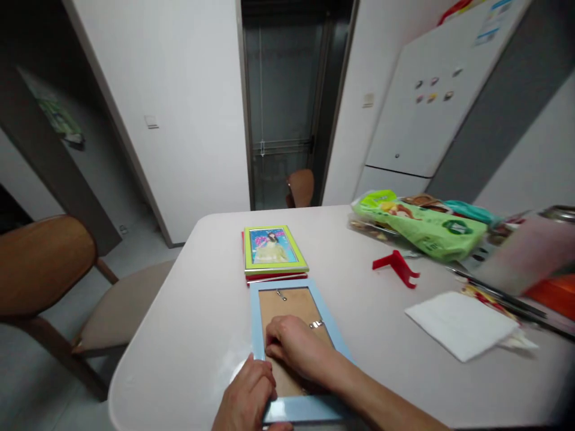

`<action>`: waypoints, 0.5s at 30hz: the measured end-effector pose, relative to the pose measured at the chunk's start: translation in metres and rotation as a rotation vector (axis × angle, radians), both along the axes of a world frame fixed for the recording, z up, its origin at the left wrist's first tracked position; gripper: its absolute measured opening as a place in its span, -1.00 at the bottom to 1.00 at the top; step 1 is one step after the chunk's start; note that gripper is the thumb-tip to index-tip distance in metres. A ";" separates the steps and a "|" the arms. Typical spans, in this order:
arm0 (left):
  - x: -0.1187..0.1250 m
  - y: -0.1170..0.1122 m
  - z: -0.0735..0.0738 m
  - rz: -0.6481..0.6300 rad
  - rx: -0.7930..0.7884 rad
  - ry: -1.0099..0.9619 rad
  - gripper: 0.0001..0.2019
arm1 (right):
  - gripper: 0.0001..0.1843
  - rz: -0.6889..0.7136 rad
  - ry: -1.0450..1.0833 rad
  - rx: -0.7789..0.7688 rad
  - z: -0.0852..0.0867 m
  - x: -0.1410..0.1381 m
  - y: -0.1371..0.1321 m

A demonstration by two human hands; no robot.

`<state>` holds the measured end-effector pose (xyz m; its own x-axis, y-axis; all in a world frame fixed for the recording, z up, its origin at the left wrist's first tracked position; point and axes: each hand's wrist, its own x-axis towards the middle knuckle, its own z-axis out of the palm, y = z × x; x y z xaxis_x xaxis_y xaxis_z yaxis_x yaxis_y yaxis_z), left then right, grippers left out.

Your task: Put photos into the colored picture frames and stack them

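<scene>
A light blue picture frame (318, 409) lies face down on the table, its brown backing board (287, 306) showing inside the rim. My left hand (246, 392) grips the frame's lower left corner, fingers bent over the side and thumb at the bottom edge. Across the board reaches my right hand (299, 347), fingers curled and pressed together at the board's left edge; whatever is under the fingertips is hidden. Small metal clips show at the board's top and right side. Just beyond, a lime green picture frame (247, 251) with a picture of a figure in a yellow dress rests on a red frame (274, 279).
On the white table (188, 335), a red plastic bracket (396, 267), a white tissue (462, 326) and a green package (426, 227) lie to the right, with more clutter beside them. A wooden chair (45, 269) stands left of the table.
</scene>
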<state>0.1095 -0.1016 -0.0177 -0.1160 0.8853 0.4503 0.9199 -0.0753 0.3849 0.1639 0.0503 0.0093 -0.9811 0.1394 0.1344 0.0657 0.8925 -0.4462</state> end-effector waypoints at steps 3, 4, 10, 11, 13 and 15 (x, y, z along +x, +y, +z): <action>0.001 -0.002 -0.001 -0.004 0.038 -0.054 -0.64 | -0.84 -0.046 -0.008 -0.043 -0.002 -0.002 -0.001; 0.000 -0.002 -0.001 -0.008 0.051 -0.062 -0.59 | -0.84 -0.056 -0.010 -0.060 -0.002 -0.002 -0.002; 0.000 -0.002 -0.015 0.007 0.036 -0.042 -0.66 | -0.90 -0.080 0.016 -0.152 0.000 -0.004 -0.004; 0.000 -0.001 -0.019 0.019 0.046 -0.027 -0.69 | -0.90 -0.096 0.029 -0.164 0.002 -0.002 -0.001; 0.003 0.000 -0.027 0.057 0.085 -0.013 -0.72 | -0.83 -0.187 0.096 -0.213 0.005 0.008 0.011; 0.007 0.001 -0.033 0.098 0.150 -0.022 -0.72 | -0.75 -0.362 0.220 -0.294 0.005 0.026 0.027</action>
